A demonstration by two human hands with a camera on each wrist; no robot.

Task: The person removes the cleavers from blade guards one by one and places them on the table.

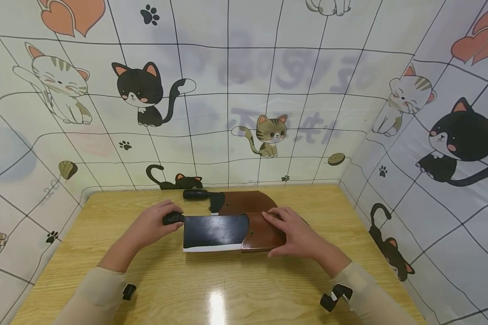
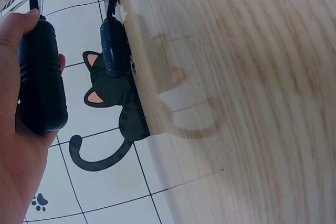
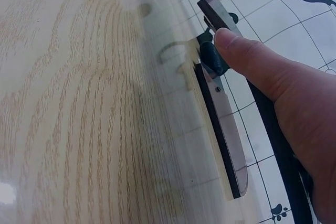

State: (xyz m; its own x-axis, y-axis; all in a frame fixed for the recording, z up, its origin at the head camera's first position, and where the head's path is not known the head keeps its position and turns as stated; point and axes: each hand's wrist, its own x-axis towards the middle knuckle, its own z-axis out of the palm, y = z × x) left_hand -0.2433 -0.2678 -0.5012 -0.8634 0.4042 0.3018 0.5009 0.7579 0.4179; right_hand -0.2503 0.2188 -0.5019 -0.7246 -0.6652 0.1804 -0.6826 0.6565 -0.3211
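Observation:
My left hand (image 1: 156, 222) grips the black handle (image 1: 173, 218) of a cleaver, and in the left wrist view the fingers wrap round that ribbed handle (image 2: 43, 77). The cleaver's dark blade (image 1: 215, 231), with a pale cutting edge towards me, shows between the handle and a brown sheath (image 1: 262, 234). The blade's right end is hidden inside this sheath. My right hand (image 1: 297, 232) holds the sheath at its right part, fingers on top and thumb at the near edge. Behind lies a second cleaver in a brown sheath (image 1: 248, 201), its black handle (image 1: 195, 194) pointing left.
A light wooden table (image 1: 179, 289) lies under everything. White cloth walls (image 1: 211, 149) printed with cats and grid lines stand close at the back and sides. A black strap clip (image 1: 336, 296) sits at my right sleeve, another (image 1: 129, 291) at the left.

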